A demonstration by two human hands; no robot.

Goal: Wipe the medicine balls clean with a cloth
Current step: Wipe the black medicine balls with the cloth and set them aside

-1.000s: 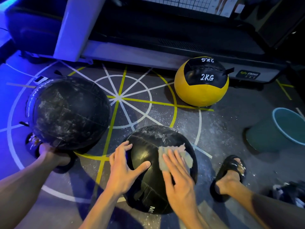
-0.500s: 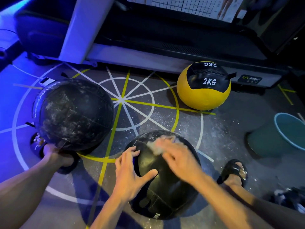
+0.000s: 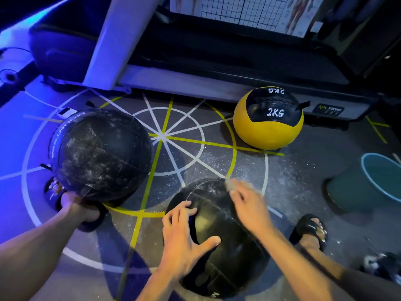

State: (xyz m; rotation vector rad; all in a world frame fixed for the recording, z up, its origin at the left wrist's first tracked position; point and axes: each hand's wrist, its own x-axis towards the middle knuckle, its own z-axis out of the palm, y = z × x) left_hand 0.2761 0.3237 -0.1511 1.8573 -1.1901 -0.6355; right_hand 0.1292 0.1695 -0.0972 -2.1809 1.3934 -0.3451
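Left hand (image 3: 184, 237) spread flat on a black ball (image 3: 219, 242) at six o'clock, right hand (image 3: 249, 203) blurred, pressing a cloth (image 3: 230, 185) to its top, grip unclear, dusty "MOUNTSEA" ball (image 3: 99, 155) at nine, yellow "2KG" ball (image 3: 268, 118) at one.

Open painted floor (image 3: 184, 148) lies between three medicine balls: dusty black ball (image 3: 101, 155) left, yellow ball (image 3: 268, 118) far right, black ball (image 3: 219, 237) nearest. A teal bucket (image 3: 377, 181) blocks the right side.
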